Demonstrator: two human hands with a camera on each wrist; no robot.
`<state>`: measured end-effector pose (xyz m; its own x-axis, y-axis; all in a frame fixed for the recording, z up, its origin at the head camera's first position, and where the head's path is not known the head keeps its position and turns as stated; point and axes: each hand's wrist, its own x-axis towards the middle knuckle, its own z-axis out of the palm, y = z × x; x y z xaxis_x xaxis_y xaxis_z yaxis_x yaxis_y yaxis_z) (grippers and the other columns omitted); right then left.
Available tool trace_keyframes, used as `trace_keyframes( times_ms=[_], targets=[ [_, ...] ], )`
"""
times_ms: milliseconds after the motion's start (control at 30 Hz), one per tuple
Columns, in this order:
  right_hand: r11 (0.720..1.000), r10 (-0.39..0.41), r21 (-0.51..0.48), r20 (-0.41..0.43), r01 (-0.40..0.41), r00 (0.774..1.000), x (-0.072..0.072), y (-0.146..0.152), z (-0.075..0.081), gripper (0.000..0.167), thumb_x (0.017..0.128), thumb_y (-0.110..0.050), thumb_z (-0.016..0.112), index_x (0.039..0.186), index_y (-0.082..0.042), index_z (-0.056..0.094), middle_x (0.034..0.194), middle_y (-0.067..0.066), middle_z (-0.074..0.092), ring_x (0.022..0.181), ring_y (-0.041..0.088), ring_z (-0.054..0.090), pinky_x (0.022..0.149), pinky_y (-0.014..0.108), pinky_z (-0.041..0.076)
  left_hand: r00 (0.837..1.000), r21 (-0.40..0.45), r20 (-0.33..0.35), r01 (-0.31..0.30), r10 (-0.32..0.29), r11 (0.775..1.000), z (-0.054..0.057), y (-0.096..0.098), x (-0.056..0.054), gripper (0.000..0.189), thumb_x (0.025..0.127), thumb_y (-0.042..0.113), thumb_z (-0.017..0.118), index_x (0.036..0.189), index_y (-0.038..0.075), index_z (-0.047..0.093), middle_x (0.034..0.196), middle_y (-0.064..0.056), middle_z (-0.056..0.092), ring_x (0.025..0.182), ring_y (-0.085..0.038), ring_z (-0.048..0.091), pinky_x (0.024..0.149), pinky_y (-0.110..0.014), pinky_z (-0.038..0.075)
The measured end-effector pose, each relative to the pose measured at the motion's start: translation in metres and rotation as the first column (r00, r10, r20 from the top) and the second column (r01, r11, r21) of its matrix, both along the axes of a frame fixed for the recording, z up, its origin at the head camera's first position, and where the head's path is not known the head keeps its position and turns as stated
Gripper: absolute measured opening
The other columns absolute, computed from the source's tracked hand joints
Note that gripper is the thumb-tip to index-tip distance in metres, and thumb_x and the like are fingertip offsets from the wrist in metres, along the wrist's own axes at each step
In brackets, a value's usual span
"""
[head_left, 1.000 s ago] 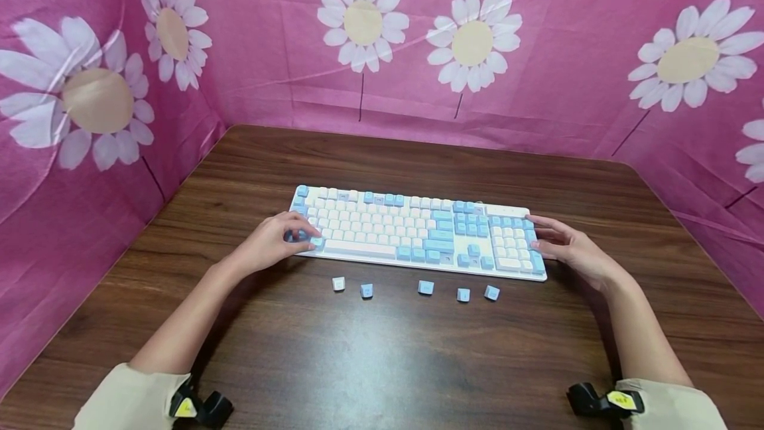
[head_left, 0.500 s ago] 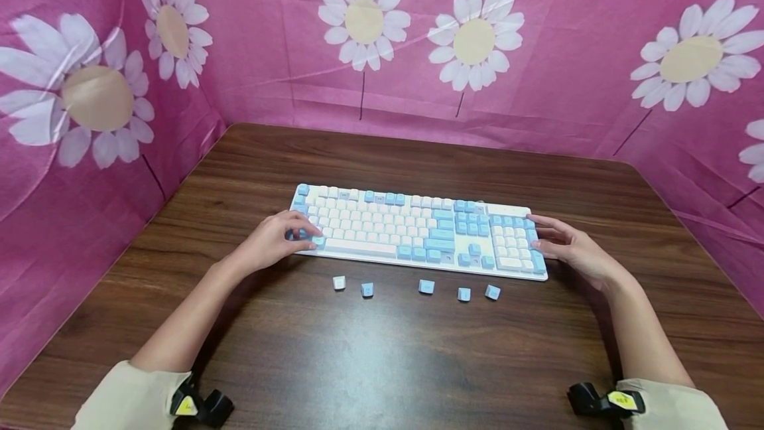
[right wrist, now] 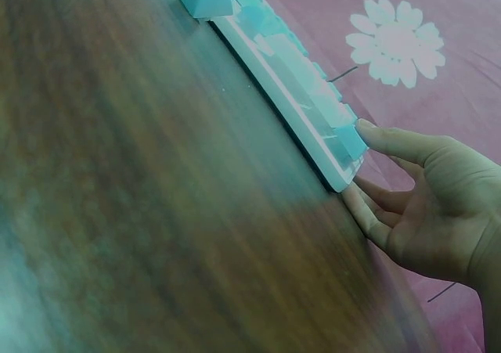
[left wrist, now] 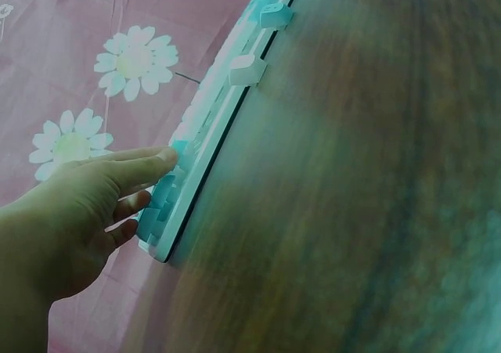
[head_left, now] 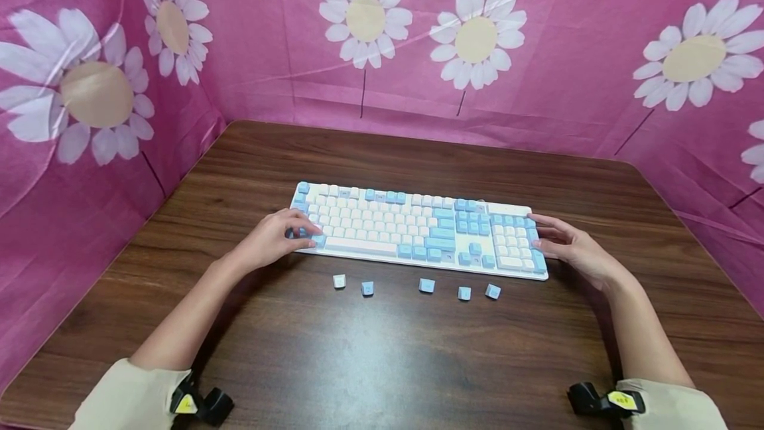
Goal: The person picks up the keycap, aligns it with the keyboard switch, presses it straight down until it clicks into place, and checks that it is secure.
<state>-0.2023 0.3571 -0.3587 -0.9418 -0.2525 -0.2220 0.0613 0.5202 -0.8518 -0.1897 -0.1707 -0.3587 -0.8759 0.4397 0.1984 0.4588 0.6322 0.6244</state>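
Observation:
A white-and-blue keyboard [head_left: 370,221] lies flat on the brown wooden table [head_left: 370,357]; some key positions in it are bare. My left hand [head_left: 274,239] rests on its left end, thumb and index finger apart over the lower-left keys. At the other end, my right hand [head_left: 573,247] touches the edge lightly with thumb and fingertips, which stand apart. Along the front lie several loose keycaps: one white keycap [head_left: 339,281] and blue ones, among them a left blue keycap [head_left: 367,288], a middle blue keycap [head_left: 426,285] and a rightmost blue keycap [head_left: 493,291].
Behind and beside the table hangs a pink cloth [head_left: 256,38] printed with large daisies. Black straps [head_left: 203,407] sit around both forearms over pale sleeves [head_left: 128,397]. A bright reflection shows on the table in front of the keycaps.
The head view shifts very slightly. Both hands, the keyboard and the loose keycaps stay where they were.

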Motion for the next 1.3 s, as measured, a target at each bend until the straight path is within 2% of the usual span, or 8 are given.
trace_keyframes(
  times_ms=[300,567,833,1033,1300],
  targets=[
    [1.000,-0.003,-0.003,-0.001,0.003,1.000,0.0011,0.0003,0.0005,0.066,0.092,-0.029,0.058,0.146,-0.014,0.024,0.137,0.020,0.029,0.108,0.015,0.041,0.086,0.037,0.034,1.000,0.006,-0.009,-0.002,0.002,1.000,0.0008,0.0006,-0.0004,0.016,0.082,0.016,0.071,0.097,0.011,0.072,0.100,-0.003,0.061,0.083,-0.018,0.051,0.068,-0.034,0.042],
    [1.000,0.003,-0.004,-0.009,-0.003,1.000,0.0011,0.0005,-0.0004,0.065,0.092,-0.029,0.058,0.146,-0.014,0.024,0.137,0.019,0.030,0.107,0.012,0.043,0.085,0.032,0.036,0.999,0.008,-0.025,-0.039,0.039,0.999,0.0010,0.0047,-0.0002,0.013,0.082,0.018,0.071,0.093,0.010,0.073,0.094,-0.002,0.062,0.079,-0.017,0.051,0.066,-0.032,0.040],
    [1.000,0.001,-0.027,0.010,-0.001,1.000,0.0008,0.0010,-0.0008,0.066,0.091,-0.028,0.058,0.146,-0.015,0.024,0.137,0.019,0.029,0.107,0.013,0.043,0.089,0.041,0.031,0.998,-0.004,-0.021,-0.060,0.060,0.998,-0.0012,0.0059,0.0002,0.012,0.081,0.020,0.072,0.091,0.012,0.073,0.085,0.002,0.058,0.071,-0.015,0.047,0.060,-0.031,0.038],
    [1.000,-0.003,-0.027,0.016,0.003,1.000,-0.0002,0.0011,-0.0006,0.067,0.091,-0.028,0.059,0.146,-0.014,0.023,0.137,0.019,0.029,0.107,0.013,0.043,0.091,0.043,0.030,0.998,-0.008,-0.019,-0.056,0.055,0.998,-0.0004,0.0067,0.0001,0.012,0.082,0.020,0.071,0.093,0.015,0.072,0.080,0.003,0.054,0.071,-0.015,0.046,0.060,-0.031,0.038],
    [0.999,-0.005,-0.036,0.022,0.005,1.000,-0.0003,0.0014,-0.0007,0.067,0.091,-0.028,0.059,0.146,-0.014,0.023,0.138,0.019,0.029,0.107,0.012,0.044,0.091,0.043,0.030,1.000,-0.001,-0.001,-0.024,0.024,1.000,0.0041,0.0094,-0.0046,0.006,0.080,0.013,0.073,0.085,0.011,0.073,0.080,0.005,0.061,0.067,-0.013,0.043,0.059,-0.029,0.036]
  ],
)
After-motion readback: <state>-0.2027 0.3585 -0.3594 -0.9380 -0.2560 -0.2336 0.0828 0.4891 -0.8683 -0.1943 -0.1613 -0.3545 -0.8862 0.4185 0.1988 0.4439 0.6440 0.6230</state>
